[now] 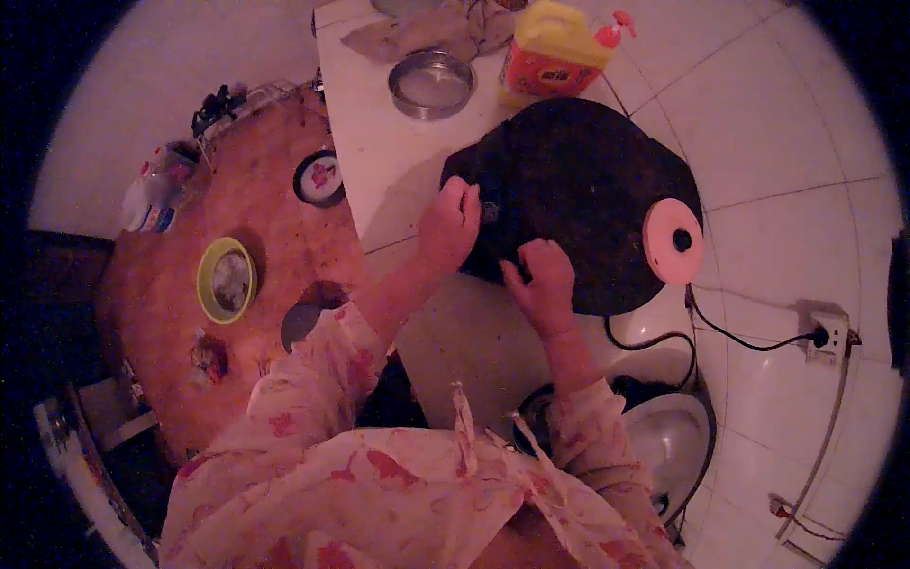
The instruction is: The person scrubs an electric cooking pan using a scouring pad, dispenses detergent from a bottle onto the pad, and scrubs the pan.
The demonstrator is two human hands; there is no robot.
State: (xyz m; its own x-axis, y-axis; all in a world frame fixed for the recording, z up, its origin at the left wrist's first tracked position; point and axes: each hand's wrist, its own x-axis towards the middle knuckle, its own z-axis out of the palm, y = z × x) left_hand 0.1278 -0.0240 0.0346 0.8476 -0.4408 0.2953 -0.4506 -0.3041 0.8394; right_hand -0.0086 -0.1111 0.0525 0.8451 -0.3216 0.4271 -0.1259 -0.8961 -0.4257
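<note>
A large black round appliance (pixel 588 199), resembling an electric griddle with its lid down, sits on the pale counter against the tiled wall. Curled at its near-left edge, beside a small dark protrusion, is my left hand (pixel 450 226), fingers closed. My right hand (pixel 546 284) bends its fingers and thumb at the front edge of the same appliance. Exactly what the fingertips grip there is hidden. A pink disc (pixel 661 242) with a black centre rests at the appliance's right side.
Behind stand a round metal pan (pixel 432 87) and a yellow jug (pixel 550 52) with a red pump. A black cord runs to a wall socket (pixel 827 337). A metal bowl (pixel 668 441) lies near my right forearm. Left, a wooden table (pixel 190 284) holds a yellow-green bowl (pixel 202 277).
</note>
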